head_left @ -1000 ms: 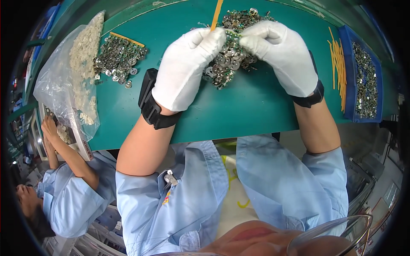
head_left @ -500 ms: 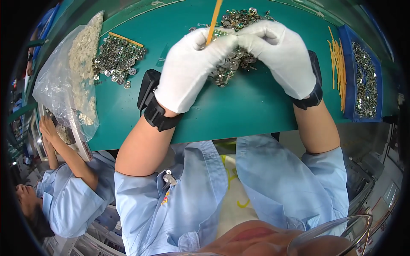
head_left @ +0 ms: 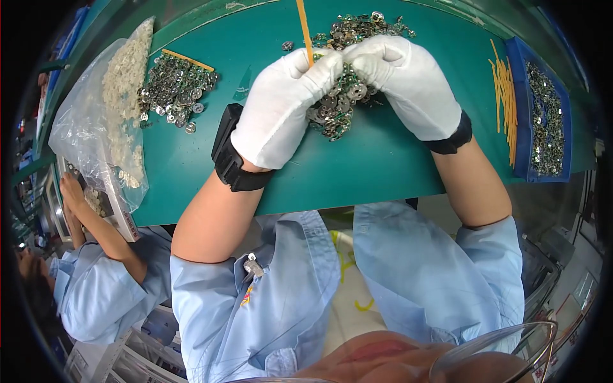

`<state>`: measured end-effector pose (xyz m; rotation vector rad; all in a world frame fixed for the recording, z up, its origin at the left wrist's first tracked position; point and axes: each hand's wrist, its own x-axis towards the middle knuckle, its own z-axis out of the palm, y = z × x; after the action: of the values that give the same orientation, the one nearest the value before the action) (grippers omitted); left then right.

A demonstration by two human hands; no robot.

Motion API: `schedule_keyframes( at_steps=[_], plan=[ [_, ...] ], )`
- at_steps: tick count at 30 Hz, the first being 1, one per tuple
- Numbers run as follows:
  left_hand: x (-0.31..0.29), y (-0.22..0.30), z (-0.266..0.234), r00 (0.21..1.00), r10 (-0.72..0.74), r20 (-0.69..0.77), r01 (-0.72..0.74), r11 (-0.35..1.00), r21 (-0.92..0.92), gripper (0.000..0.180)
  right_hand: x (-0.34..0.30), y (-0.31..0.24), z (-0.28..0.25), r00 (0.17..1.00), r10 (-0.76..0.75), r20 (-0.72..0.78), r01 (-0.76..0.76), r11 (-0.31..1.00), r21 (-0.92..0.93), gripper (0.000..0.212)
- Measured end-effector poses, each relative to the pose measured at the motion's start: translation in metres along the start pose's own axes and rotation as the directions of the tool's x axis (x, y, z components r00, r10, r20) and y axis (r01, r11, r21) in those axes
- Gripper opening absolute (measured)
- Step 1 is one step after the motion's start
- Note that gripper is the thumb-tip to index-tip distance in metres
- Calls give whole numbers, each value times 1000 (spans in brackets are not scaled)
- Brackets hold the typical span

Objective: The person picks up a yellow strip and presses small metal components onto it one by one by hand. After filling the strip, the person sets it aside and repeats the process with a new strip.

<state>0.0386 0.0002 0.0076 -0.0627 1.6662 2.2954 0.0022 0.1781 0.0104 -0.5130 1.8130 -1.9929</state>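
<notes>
In a white glove, my left hand (head_left: 281, 99) is closed on a thin yellow stick (head_left: 304, 29) whose free end points up and away. My right hand (head_left: 408, 83), also gloved, has its fingers pinched together close to the left fingertips. Whatever lies between the right fingers is hidden. Below and between both hands hangs or rests a cluster of small round metal parts (head_left: 336, 110) with bits of green. Beyond the fingers a loose heap of the same metal parts (head_left: 367, 29) lies on the green table.
Another metal heap (head_left: 179, 86) lies left, a yellow stick (head_left: 188, 59) along its far edge. A plastic bag (head_left: 89, 121) with pale bits lies beyond it. Rightward are several yellow sticks (head_left: 506, 105) and a blue bin (head_left: 522, 121) of metal parts. A co-worker's hand (head_left: 72, 191) is at far left.
The stick has shifted left and leans the other way. Both hands have tilted slightly, and more of the metal cluster shows between them. My right wrist has moved a little left.
</notes>
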Motion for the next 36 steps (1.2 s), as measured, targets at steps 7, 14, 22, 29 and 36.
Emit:
schedule_keyframes(
  at_steps=[7, 14, 22, 29, 36],
  plan=[
    [0, 7, 4, 998, -58, -17, 57, 997, -48, 21, 2, 3, -4, 878, -460, 131, 428, 633, -645, 17],
    [-1, 9, 3, 1000, 6, -16, -4, 991, 135, 22, -3, -1, -3, 994, -40, -100, 4, 940, -341, 18],
    [-2, 9, 8, 998, -9, -56, 8, 1000, -5, 21, -2, -2, 4, 984, -37, -172, -15, 956, -292, 13],
    [-4, 7, 10, 983, 120, -137, -71, 945, 319, 21, -8, -12, 19, 878, -470, -88, 172, 482, -859, 6],
    [-2, 10, 11, 987, 99, -126, -52, 942, 331, 27, -3, -9, 5, 917, -356, -182, 103, 650, -753, 12]
  ],
)
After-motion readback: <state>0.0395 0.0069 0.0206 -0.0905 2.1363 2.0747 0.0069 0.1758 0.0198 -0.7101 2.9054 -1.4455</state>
